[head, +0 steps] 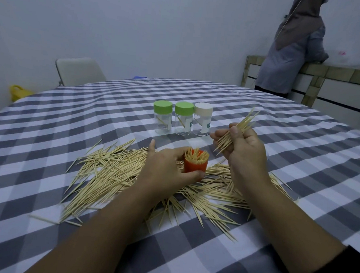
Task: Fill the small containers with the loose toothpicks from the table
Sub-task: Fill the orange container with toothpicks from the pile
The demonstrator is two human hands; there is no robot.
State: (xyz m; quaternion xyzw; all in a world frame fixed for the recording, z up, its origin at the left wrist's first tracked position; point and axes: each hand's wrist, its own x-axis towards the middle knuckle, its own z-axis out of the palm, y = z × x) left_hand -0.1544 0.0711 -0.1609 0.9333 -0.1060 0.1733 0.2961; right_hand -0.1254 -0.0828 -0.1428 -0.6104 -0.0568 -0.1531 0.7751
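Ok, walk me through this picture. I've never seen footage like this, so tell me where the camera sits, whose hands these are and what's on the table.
There is no machine here. The single picture comes from a wide-angle camera worn on a person's head, looking forward and down, so the two bare arms reaching in from the bottom belong to the wearer.

The left hand grips an orange container already partly stuffed with toothpicks. The right hand holds a bundle of toothpicks raised above the table.

A checked grey and white tablecloth covers the table. A big heap of loose toothpicks lies spread under and around the hands. Behind it stand three clear jars in a row, with only a few toothpicks inside: two with green lids and one with a cream lid.

In the background are a chair and another person standing at the right.
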